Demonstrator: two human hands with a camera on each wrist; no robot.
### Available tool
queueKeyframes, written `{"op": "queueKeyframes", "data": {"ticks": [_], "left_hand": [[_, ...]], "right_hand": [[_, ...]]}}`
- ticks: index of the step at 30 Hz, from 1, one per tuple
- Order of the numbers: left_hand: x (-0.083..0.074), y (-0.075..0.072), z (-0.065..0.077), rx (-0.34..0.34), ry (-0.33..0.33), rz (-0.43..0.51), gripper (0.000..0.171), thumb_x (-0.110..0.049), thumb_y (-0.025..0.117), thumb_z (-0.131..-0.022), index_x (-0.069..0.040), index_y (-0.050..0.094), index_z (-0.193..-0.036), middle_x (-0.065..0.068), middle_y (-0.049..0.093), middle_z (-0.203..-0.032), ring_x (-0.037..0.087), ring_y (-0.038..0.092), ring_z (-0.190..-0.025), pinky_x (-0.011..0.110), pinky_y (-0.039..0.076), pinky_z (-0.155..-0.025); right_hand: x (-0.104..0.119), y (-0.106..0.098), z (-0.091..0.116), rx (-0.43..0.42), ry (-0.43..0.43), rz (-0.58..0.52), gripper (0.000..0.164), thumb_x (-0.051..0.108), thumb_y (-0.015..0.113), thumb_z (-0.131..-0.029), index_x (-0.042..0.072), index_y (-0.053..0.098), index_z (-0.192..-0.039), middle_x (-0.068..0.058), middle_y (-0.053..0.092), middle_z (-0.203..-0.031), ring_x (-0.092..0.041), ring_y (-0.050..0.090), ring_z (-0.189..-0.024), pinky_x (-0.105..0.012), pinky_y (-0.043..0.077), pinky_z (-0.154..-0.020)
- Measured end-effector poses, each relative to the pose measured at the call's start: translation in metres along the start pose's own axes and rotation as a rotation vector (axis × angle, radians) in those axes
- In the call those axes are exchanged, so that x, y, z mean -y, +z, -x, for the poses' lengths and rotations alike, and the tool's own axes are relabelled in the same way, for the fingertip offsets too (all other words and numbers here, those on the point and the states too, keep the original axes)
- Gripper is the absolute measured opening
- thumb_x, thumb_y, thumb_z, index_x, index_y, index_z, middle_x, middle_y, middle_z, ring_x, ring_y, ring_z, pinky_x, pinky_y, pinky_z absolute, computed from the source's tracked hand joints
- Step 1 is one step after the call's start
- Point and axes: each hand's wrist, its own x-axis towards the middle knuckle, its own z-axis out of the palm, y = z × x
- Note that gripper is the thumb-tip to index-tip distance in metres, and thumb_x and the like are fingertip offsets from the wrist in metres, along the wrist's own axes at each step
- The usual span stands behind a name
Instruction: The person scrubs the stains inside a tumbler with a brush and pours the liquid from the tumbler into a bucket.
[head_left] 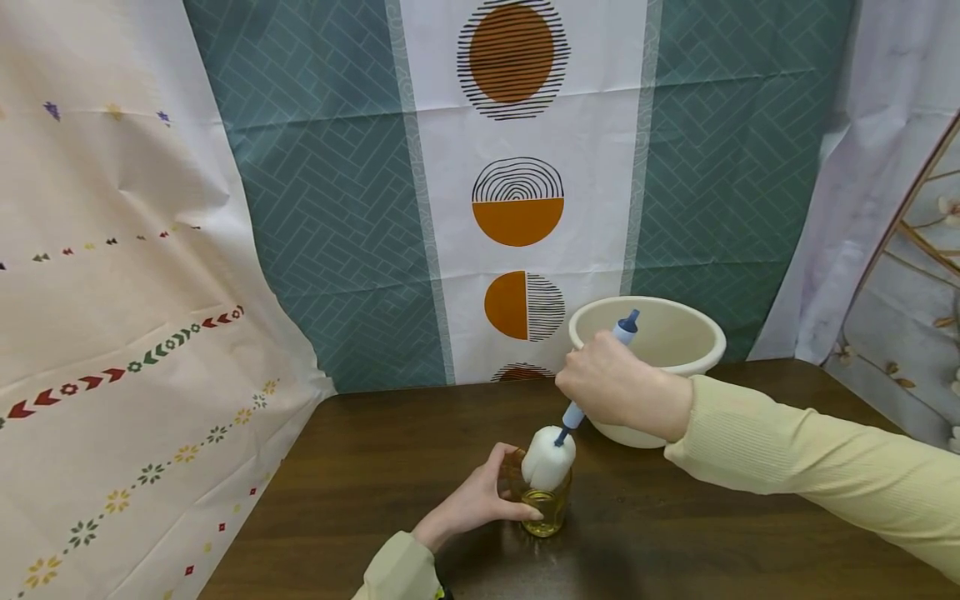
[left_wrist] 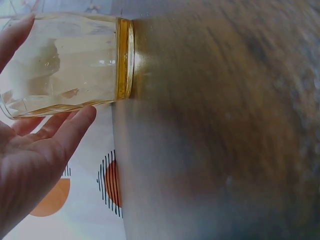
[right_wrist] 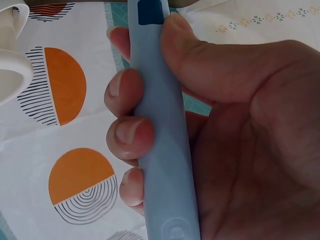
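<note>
An amber-tinted drinking glass (head_left: pixel 547 518) stands upright on the dark wooden table (head_left: pixel 360 467). My left hand (head_left: pixel 474 502) grips it from the left, with the thumb in front and the other fingers round the far side. My right hand (head_left: pixel 621 383) holds the pale blue handle (right_wrist: pixel 162 115) of a bottle brush, its fingers curled round it and its thumb along the side. The brush slants down to the left, and its white sponge head (head_left: pixel 547 462) sits partly inside the glass's mouth. In the left wrist view the glass (left_wrist: pixel 82 65) appears sideways, its base by the tabletop.
A large cream basin (head_left: pixel 667 329) stands at the back right, partly hidden behind my right hand and forearm. Patterned cloths hang at the back (head_left: pixel 330 200), the left (head_left: pixel 135 275) and the right (head_left: pixel 900 317) of the table.
</note>
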Motion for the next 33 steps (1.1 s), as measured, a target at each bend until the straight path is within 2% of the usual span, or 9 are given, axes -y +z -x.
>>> {"op": "queueKeyframes", "data": {"ticks": [6, 14, 25, 33], "left_hand": [[0.000, 0.000, 0.000, -0.007, -0.009, -0.010, 0.068, -0.017, 0.076, -0.074, -0.009, 0.032, -0.125, -0.002, 0.048, -0.114, 0.015, 0.046, -0.107, 0.031, 0.043, -0.080], [0.001, -0.001, 0.000, -0.003, -0.009, -0.005, 0.067, -0.020, 0.076, -0.073, -0.012, 0.033, -0.123, -0.002, 0.047, -0.113, 0.015, 0.046, -0.106, 0.033, 0.043, -0.080], [0.003, 0.000, -0.001, -0.007, 0.026, -0.015, 0.065, -0.021, 0.077, -0.073, -0.012, 0.034, -0.120, -0.003, 0.049, -0.111, 0.014, 0.047, -0.104, 0.032, 0.043, -0.078], [0.003, 0.000, -0.001, 0.000, 0.019, 0.000, 0.065, -0.021, 0.077, -0.073, -0.011, 0.033, -0.121, -0.001, 0.048, -0.113, 0.015, 0.046, -0.106, 0.034, 0.043, -0.080]], "right_hand": [[0.002, -0.003, 0.000, 0.038, -0.008, 0.009, 0.012, 0.014, 0.073, -0.071, 0.013, 0.063, -0.064, 0.000, 0.054, -0.057, -0.015, 0.048, -0.049, -0.029, 0.039, -0.042], [0.004, -0.001, -0.001, 0.039, -0.033, -0.034, 0.013, 0.014, 0.072, -0.070, 0.013, 0.061, -0.063, 0.001, 0.051, -0.056, -0.013, 0.045, -0.047, -0.027, 0.037, -0.041], [0.007, 0.006, -0.007, 0.105, -0.050, -0.089, 0.020, 0.029, 0.075, -0.072, 0.014, 0.062, -0.066, 0.001, 0.051, -0.057, -0.012, 0.045, -0.048, -0.025, 0.039, -0.043], [0.011, 0.016, -0.010, 0.075, -0.066, -0.067, 0.020, 0.029, 0.074, -0.072, 0.014, 0.062, -0.064, 0.001, 0.053, -0.057, -0.013, 0.047, -0.049, -0.026, 0.039, -0.043]]}}
